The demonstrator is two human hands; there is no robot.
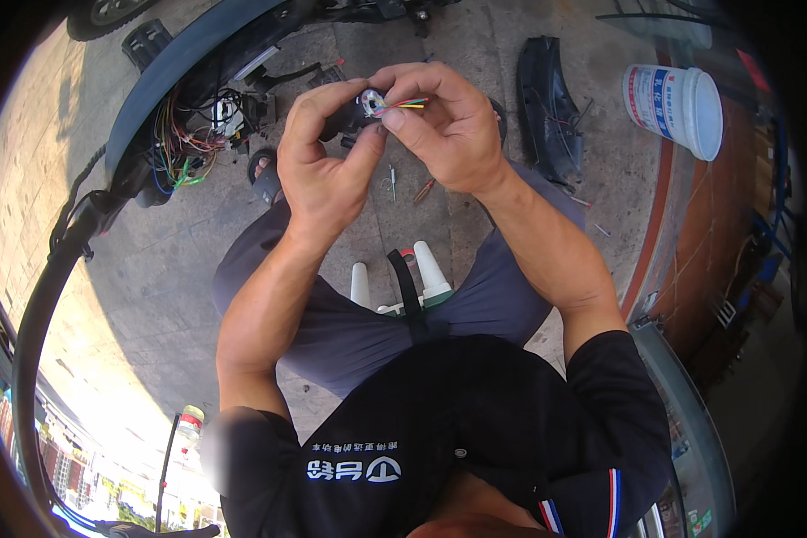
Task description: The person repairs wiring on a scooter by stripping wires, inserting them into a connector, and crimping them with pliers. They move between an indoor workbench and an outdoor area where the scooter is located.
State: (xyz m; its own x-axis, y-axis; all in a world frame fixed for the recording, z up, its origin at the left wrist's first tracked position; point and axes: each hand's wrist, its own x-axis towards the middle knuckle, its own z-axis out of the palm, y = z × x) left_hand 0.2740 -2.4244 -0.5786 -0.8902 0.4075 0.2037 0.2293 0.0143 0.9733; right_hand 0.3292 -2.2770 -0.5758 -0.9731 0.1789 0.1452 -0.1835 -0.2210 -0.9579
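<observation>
Both hands are raised together in front of me, over the pavement. My left hand (318, 166) has its thumb and fingers closed round a small dark cylindrical part with a pale round end (368, 100). Thin red, yellow and green wires (409, 105) come out of that end and point to the right. My right hand (453, 130) pinches at the base of these wires with thumb and forefinger, close against the part. Its other fingers curl above. The far side of the part is hidden by my fingers.
At the left, a tangle of coloured wires (177, 148) hangs by a vehicle's dark curved frame (40, 314). A black plastic panel (542, 108) and a white bucket (698, 112) stand right. Small tools, one orange-handled (425, 189), lie beyond the white stool (431, 269).
</observation>
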